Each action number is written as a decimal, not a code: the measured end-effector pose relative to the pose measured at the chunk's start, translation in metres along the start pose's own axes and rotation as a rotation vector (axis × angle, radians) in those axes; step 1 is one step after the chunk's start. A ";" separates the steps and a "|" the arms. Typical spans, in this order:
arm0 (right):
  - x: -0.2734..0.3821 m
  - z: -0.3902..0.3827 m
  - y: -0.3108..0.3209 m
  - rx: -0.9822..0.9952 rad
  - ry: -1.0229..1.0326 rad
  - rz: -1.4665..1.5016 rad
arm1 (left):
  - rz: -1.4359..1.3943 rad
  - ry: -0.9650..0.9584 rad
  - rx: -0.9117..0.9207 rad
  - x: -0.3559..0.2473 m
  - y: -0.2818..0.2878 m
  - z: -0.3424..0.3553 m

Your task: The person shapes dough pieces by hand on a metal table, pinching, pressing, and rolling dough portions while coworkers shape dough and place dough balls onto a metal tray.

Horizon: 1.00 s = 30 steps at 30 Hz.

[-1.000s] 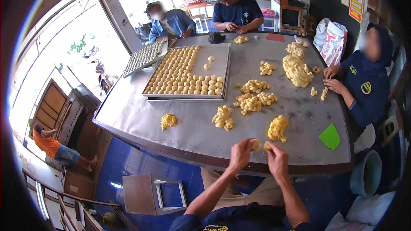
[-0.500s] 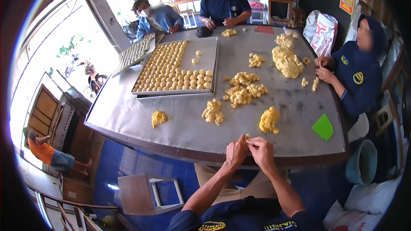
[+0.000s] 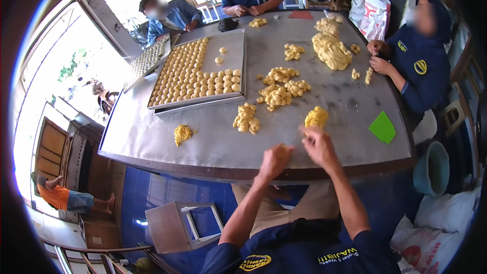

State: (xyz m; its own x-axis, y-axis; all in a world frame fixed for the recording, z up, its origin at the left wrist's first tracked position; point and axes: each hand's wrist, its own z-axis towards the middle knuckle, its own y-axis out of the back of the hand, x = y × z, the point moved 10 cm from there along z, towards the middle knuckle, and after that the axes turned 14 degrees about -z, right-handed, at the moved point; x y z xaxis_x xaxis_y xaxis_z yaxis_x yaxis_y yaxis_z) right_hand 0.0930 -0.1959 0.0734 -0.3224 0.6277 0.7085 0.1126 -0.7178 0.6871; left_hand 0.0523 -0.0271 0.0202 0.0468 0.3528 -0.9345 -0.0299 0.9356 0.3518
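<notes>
At the table's near edge, my left hand (image 3: 277,160) is curled closed around a small piece of dough, mostly hidden by the fingers. My right hand (image 3: 319,147) is stretched forward over the tabletop and blurred; its fingertips are just short of a crumbly yellow heap of filling (image 3: 316,116). I cannot tell whether those fingers hold anything. Left of the heap lie a cluster of pale dough pieces (image 3: 246,119) and a smaller yellow heap (image 3: 182,134). More dough pieces (image 3: 279,94) are piled farther in.
A metal tray (image 3: 215,62) of round dough balls stands left on the steel table (image 3: 208,144), with another filled tray (image 3: 147,63) beyond it. A large dough mass (image 3: 329,50) and a green scraper (image 3: 382,127) lie right. Co-workers stand at the far and right sides. A stool (image 3: 170,226) is on the floor.
My hands have come apart and moved forward over the table. The right one has reached toward the yellow heap. The whole view has shifted slightly.
</notes>
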 end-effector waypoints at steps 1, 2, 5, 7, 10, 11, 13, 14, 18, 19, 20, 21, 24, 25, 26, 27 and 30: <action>-0.002 0.006 0.024 -0.153 0.078 -0.210 | -0.050 -0.117 -0.056 -0.006 0.014 0.000; -0.001 0.012 0.046 -0.305 0.154 -0.421 | -0.259 -0.123 -0.126 -0.001 0.024 -0.002; -0.081 0.035 0.046 -0.129 0.076 -0.336 | -0.428 0.100 0.000 0.009 0.014 0.006; -0.071 0.036 0.046 -0.169 0.043 -0.374 | -0.441 0.160 0.030 0.043 0.024 0.005; -0.065 0.011 0.045 -0.259 -0.034 -0.513 | -0.753 -0.027 0.073 0.027 0.023 0.010; -0.056 0.003 0.039 -0.307 -0.003 -0.511 | -0.928 -0.025 0.085 0.027 0.022 0.012; -0.063 -0.023 0.033 -0.348 -0.002 -0.538 | -0.695 -0.042 0.059 0.013 0.011 0.009; -0.056 -0.037 0.032 -0.399 0.024 -0.545 | -0.448 -0.081 -0.002 0.006 0.018 0.006; -0.059 -0.054 0.036 -0.403 0.037 -0.447 | -0.099 -0.214 0.081 -0.002 0.015 0.001; -0.064 -0.048 0.040 -0.418 0.012 -0.362 | -0.097 -0.206 0.075 0.001 0.015 -0.001; -0.065 -0.042 0.042 -0.409 0.012 -0.361 | 0.206 -0.381 0.033 -0.022 0.011 -0.004; -0.066 -0.037 0.045 -0.414 0.011 -0.358 | 0.513 -0.551 -0.007 -0.041 0.004 -0.010; -0.075 -0.018 0.048 -0.390 0.019 -0.334 | 0.352 -0.473 -0.001 -0.044 0.017 -0.002; -0.085 -0.010 0.048 -0.329 -0.057 -0.363 | 0.274 -0.278 0.047 -0.029 0.023 0.004; -0.087 -0.001 0.044 -0.262 -0.121 -0.379 | 0.289 -0.263 0.036 -0.022 0.033 0.002; -0.084 0.007 0.050 -0.252 -0.114 -0.366 | 0.328 -0.264 -0.009 -0.016 0.042 0.001; -0.077 0.024 0.074 -0.278 0.081 -0.404 | 0.407 -0.244 -0.077 -0.012 0.046 -0.005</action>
State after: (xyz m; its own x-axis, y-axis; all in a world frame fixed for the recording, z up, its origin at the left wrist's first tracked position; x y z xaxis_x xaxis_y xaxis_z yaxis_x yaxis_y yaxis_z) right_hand 0.1488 -0.2906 0.0734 -0.3616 0.8550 0.3717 -0.2881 -0.4817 0.8277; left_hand 0.0454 0.0119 0.0479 0.2490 0.6916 -0.6781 -0.1682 0.7203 0.6729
